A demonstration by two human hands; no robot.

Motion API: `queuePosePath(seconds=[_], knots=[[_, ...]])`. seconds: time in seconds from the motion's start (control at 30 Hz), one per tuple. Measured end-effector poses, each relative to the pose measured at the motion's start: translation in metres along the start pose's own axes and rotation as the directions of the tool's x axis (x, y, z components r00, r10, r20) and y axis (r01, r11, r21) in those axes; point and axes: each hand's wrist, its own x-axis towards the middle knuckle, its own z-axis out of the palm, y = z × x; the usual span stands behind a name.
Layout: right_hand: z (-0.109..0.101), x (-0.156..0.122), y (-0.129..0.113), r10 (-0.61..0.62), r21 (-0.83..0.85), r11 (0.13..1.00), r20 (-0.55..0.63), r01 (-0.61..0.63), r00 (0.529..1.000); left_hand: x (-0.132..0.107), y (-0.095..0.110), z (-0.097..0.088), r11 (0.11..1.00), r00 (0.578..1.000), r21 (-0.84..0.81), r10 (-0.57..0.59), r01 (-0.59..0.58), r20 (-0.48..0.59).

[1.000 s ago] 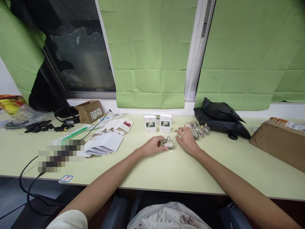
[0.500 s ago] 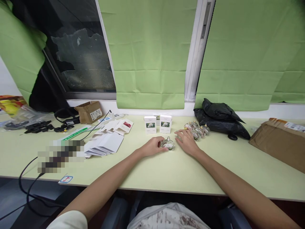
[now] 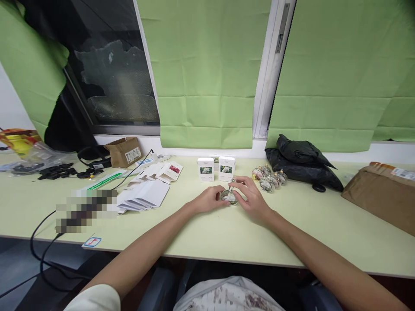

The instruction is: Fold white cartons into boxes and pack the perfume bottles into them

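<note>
A round, flat glass perfume bottle (image 3: 228,197) stands upright on the table in front of me. My left hand (image 3: 209,199) is closed around its left side, with fingers behind and thumb in front. From the right, my right hand (image 3: 251,199) reaches over the bottle, its fingertips pinching a small shiny bottle cap (image 3: 232,182) at the neck. The fingers partly hide the cap and the bottle's right edge. Just behind stand white perfume boxes (image 3: 226,169) with a flower picture. Several similar glass bottles (image 3: 267,185) cluster to the right of my right hand.
Flattened white cartons (image 3: 147,194) lie to the left, beside black cables and a small open cardboard box (image 3: 125,153). At the back right is a black plastic bag (image 3: 301,166), with a large brown carton (image 3: 382,194) beyond. The table edge (image 3: 233,261) runs close to my body.
My right hand has moved left from beside the bottle cluster onto the neck of the bottle, its fingers now closed there. My left hand keeps holding the bottle in place.
</note>
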Motion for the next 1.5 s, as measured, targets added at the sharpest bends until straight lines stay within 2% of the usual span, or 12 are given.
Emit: queuePosePath(seconds=[0.2, 0.53, 0.87, 1.27, 1.5], knots=[[0.003, -0.001, 0.004, -0.007, 0.003, 1.000, 0.059, 0.007, 0.998, 0.000, -0.001, 0.000, 1.000, 1.000, 0.004, 0.007, -0.007, 0.001], [0.005, -0.005, 0.006, 0.030, 0.035, 0.999, 0.091, -0.033, 0.995, -0.001, 0.001, 0.000, 1.000, 1.000, -0.026, -0.001, 0.001, -0.003], [0.008, -0.005, 0.008, 0.040, 0.054, 0.998, 0.063, -0.044, 0.997, 0.000, -0.001, 0.000, 1.000, 1.000, -0.020, -0.004, 0.005, 0.004], [0.006, -0.007, 0.017, -0.005, 0.056, 0.998, 0.138, -0.003, 0.990, 0.001, -0.004, 0.001, 1.000, 1.000, -0.028, 0.007, -0.006, 0.011], [0.005, -0.007, 0.013, 0.006, 0.054, 0.998, 0.133, -0.014, 0.991, 0.001, -0.004, 0.001, 0.999, 1.000, -0.034, 0.007, -0.007, 0.016]])
